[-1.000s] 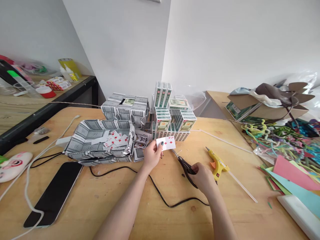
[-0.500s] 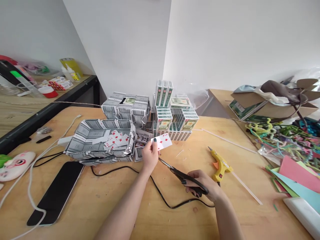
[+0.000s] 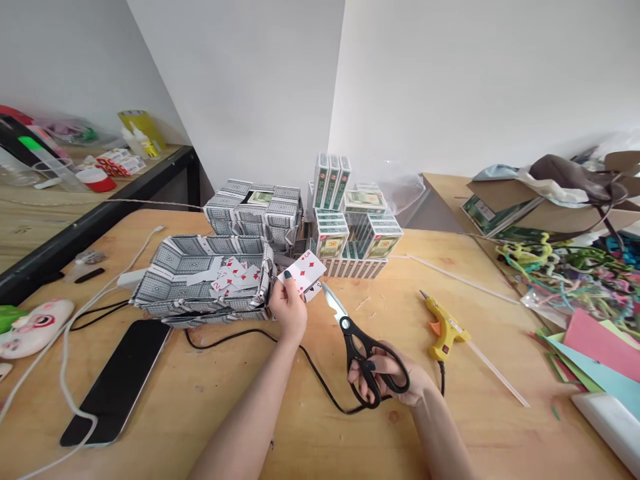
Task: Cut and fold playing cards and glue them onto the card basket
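Pinched in my left hand [image 3: 289,309] are playing cards [image 3: 306,270], a diamond card on top and a black-suited one showing beneath its lower edge. My right hand [image 3: 390,377] has its fingers through the handles of black-handled scissors [image 3: 350,327]. The scissor tips are close by the right corner of the cards; whether they touch I cannot tell. Left of my left hand lies an open box made of folded cards [image 3: 170,267], holding several cut card pieces [image 3: 236,277]. A second folded-card box [image 3: 253,210] stands behind it.
Packs of cards [image 3: 331,240] are stacked at the back centre. A yellow glue gun [image 3: 444,330] with a glue stick lies to the right, its black cord [image 3: 320,381] crossing the table. A phone [image 3: 117,383] is at left; pipe cleaners [image 3: 575,273] and coloured paper [image 3: 600,347] at right.
My left hand has shifted slightly left and tilted the cards, so a second card now shows. The scissors have turned more upright, with their flat side now facing me.
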The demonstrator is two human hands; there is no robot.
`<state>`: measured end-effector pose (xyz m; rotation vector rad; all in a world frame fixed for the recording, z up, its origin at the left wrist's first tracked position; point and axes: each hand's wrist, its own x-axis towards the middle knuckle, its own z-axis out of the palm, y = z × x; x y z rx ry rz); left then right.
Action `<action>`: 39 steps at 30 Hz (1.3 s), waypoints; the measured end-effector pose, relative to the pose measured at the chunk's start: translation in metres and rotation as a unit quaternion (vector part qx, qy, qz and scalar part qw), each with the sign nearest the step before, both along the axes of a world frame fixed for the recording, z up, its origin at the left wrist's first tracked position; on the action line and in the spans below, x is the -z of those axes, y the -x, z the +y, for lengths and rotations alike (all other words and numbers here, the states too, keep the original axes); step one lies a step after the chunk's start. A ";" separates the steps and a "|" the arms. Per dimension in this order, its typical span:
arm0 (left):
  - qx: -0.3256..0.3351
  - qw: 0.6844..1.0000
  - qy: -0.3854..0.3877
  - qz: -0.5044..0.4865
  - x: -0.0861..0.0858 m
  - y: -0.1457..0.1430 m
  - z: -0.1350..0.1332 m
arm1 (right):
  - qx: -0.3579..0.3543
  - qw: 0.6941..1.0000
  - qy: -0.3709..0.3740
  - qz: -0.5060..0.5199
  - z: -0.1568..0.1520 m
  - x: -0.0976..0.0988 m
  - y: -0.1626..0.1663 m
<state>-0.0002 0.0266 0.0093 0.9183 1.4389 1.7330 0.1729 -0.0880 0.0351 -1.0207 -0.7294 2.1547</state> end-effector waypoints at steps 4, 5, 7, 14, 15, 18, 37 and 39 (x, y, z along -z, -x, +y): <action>0.005 1.000 0.017 0.011 0.001 0.001 0.001 | 0.018 0.996 0.069 0.062 0.000 0.010 -0.003; 0.004 1.000 0.020 0.013 0.001 0.001 0.002 | 0.010 0.994 0.078 0.076 -0.001 0.011 -0.004; 0.003 1.000 0.021 0.014 0.002 0.000 0.002 | -0.005 0.994 0.064 0.088 -0.003 0.011 -0.005; 0.018 0.999 0.022 0.014 0.003 0.000 0.003 | 0.066 0.992 -0.091 0.060 -0.016 0.005 0.008; 0.019 0.999 0.023 0.015 0.003 0.000 0.003 | 0.084 0.989 -0.098 0.068 -0.016 0.003 0.011; 0.020 0.999 0.026 0.013 0.003 0.000 0.003 | 0.103 0.983 -0.130 0.081 -0.013 -0.005 0.017; 0.007 1.000 0.008 0.006 0.003 -0.005 -0.001 | -0.028 0.955 -0.202 -0.217 -0.007 -0.009 0.013; 0.039 0.999 0.008 0.007 0.001 -0.007 -0.002 | -0.022 0.955 -0.209 -0.209 -0.006 -0.009 0.013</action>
